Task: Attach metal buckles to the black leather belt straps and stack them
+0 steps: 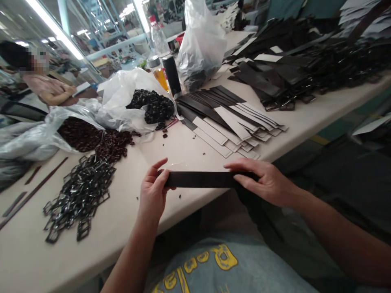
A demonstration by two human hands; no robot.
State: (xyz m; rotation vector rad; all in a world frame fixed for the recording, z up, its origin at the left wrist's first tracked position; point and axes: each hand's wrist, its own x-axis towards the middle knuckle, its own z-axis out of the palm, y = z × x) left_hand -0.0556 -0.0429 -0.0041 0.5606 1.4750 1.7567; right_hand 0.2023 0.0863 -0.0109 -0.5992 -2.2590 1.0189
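Observation:
A flat black strip (200, 179) stretches level between my two hands, just over the table's front edge. My left hand (154, 183) pinches its left end between thumb and fingers. Around its right end my right hand (259, 179) is closed, thumb in front, and dark material hangs down below that hand. Beyond the strip lies a fanned stack of black strips with pale ends (226, 122). To the left on the table is a pile of shiny dark rectangular buckles (81, 191).
Plastic bags spill dark red pieces (82, 136) and black pieces (152, 106). Behind stand a black cylinder (172, 75), an amber bottle (159, 73) and a grey-filled bag (200, 44). More black straps (275, 77) lie at right. A person (49, 81) is at far left.

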